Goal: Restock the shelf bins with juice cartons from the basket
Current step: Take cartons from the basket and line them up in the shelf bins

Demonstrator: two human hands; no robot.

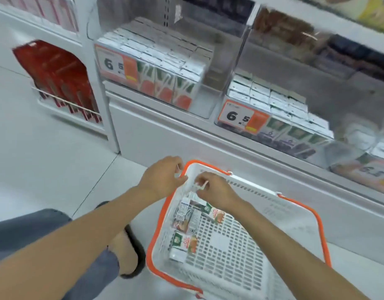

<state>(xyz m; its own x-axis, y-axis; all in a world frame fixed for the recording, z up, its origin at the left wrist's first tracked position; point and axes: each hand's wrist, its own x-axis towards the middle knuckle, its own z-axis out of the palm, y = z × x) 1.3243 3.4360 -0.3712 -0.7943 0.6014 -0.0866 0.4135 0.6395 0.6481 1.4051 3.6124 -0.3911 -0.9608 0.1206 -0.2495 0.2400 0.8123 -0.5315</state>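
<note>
Well, fingers: those of the right hand [200, 181] and those of the left [180, 178] were curled in tight, tips nearly meeting over the basket's far left corner.
Grip: both pinched a small white item [193, 186] between them; too blurred to call, though it was probably a juice carton seen end-on.
Hands: left hand [163, 178] and right hand [217, 191] sat close together, just above the basket rim, both forearms reaching down from the crouch.
Basket: the white basket [325, 245] with its orange rim stood on the floor, right against the foot of the shelf.
Stock left: a small cluster of cartons [184, 215] lay flat beneath the hands, one more carton [183, 245] nearer the person; most of the basket floor showed bare.
Shelf: the left bin [210, 94] held orange-fronted cartons [165, 92] with an open gap on its right side; the neighbouring purple-fronted cartons [290, 137] were packed to the front.
Step in hand: the pick, by the look of it, one item being taken up from the basket, not yet lifted clear.
Progress: late on, judging by how few cartons remained.
Next move: a lift up and forward to the left bin's gap, as the basket prints looked to match that stock; the carton would need standing upright, front outward.
</note>
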